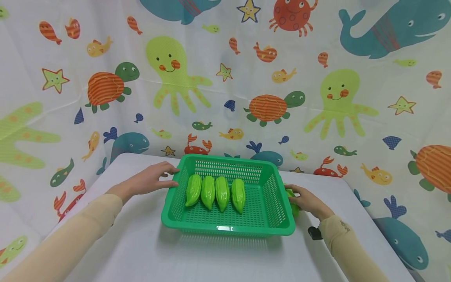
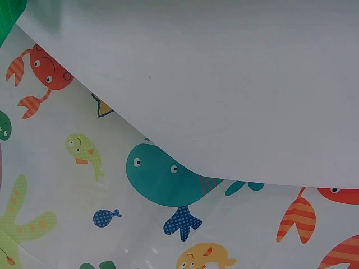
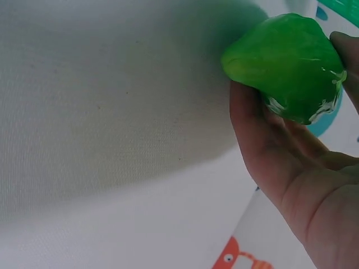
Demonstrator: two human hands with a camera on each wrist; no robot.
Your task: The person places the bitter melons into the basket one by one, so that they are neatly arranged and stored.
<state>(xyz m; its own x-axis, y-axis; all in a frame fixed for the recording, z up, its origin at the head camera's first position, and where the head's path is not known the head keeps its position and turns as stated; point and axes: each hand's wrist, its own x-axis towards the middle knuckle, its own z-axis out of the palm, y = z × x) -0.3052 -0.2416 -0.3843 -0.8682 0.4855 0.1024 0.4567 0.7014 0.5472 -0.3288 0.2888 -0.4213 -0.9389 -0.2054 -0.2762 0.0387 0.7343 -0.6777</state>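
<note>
A green plastic basket (image 1: 225,230) stands on the white table. Several glossy, ridged green star fruits (image 1: 222,194) lie side by side in its left and middle part. At the basket's left rim my left hand (image 1: 148,179) has its fingers extended, the tips at or against the edge; the left wrist view does not show them. Just outside the right wall, my right hand (image 1: 310,200) holds another green star fruit (image 3: 289,67), partly hidden in the head view. Fingers and thumb pinch it from its sides in the right wrist view.
The white table (image 1: 218,262) extends around the basket. A curtain (image 1: 225,78) printed with sea animals hangs behind and along the sides. A small dark object (image 1: 314,233) shows by the right wrist.
</note>
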